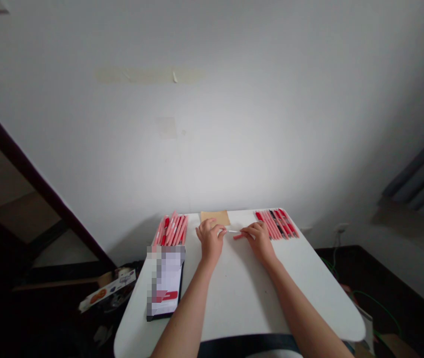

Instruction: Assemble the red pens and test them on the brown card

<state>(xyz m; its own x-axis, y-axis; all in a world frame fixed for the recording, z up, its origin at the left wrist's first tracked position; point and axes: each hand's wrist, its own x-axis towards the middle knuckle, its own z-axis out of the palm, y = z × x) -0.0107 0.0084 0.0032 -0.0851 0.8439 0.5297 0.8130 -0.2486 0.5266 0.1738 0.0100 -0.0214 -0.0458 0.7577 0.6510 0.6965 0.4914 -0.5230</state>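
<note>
Open table (245, 298) middle; pen rows (277, 223), seemingly a tablet (165, 298), flank it

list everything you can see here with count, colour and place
table: one, white, centre
pen pile: one, pink and red, table's far left
second pen pile: one, red and pink, one dark pen, far right
card: one, tan, far middle edge
flat device: one, dark-edged, near left
box: one, white and orange, floor left
white refill: one, between the hands
pink pen part: one, by right fingers
left hand: pinching refill's left end
right hand: pinching its right end
</note>
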